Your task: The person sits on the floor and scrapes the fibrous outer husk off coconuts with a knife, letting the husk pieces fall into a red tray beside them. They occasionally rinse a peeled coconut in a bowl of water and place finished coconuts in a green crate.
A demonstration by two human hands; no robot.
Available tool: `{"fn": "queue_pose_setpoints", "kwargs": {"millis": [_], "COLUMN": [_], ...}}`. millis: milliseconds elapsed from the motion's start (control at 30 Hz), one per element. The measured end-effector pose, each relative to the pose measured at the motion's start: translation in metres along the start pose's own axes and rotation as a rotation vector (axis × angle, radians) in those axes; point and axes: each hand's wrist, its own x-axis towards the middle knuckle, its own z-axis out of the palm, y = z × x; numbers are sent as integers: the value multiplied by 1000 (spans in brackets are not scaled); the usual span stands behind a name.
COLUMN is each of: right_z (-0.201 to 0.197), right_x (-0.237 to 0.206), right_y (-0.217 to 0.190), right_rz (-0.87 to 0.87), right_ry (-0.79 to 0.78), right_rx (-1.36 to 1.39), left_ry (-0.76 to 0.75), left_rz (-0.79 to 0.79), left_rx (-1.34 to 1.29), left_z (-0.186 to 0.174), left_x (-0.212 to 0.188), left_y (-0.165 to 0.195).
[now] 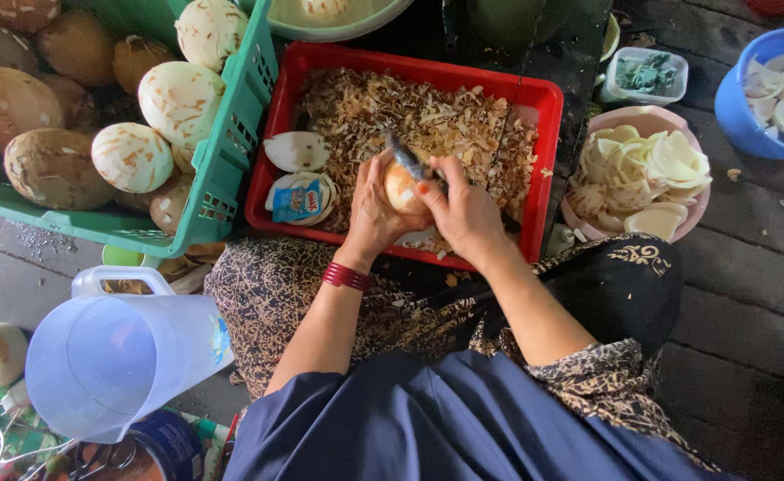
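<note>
Mid-peel here: left hand (376,207) is cupped tight around a coconut piece (400,187) at frame centre, over the red tray (543,98) of shavings (428,116). Right hand (465,212) is closed on a peeler (407,158), blade touching the piece. Next stroke probably needs a small turn of the piece to bring brown skin under the blade.

Two hands are seen — a left hand (376,209) and a right hand (465,214) — with one coconut piece (401,189) and one peeler (408,160) between them. Two crates are counted: one green crate (232,134), one red crate (548,98). Three peeled coconuts (181,98) are noted in the green crate, and at least six brown ones (4,105). One pink bowl (579,218), one blue bucket (730,102) and one clear jug (111,356) are counted.
</note>
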Motion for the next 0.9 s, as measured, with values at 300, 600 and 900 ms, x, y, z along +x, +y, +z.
{"fn": "queue_pose_setpoints", "kwargs": {"millis": [300, 600, 900], "right_z": [-10, -4, 12], "right_x": [-18, -6, 7], "right_y": [-13, -17, 1], "right_rz": [-101, 5, -94], "right_ry": [-54, -62, 104], "right_rx": [-219, -232, 124], "left_ry": [-4, -13, 21], "left_rz": [113, 96, 99], "left_rx": [-113, -212, 15], "left_z": [-2, 2, 1], "left_x": [-1, 3, 10], "left_y": [-4, -3, -1]}}
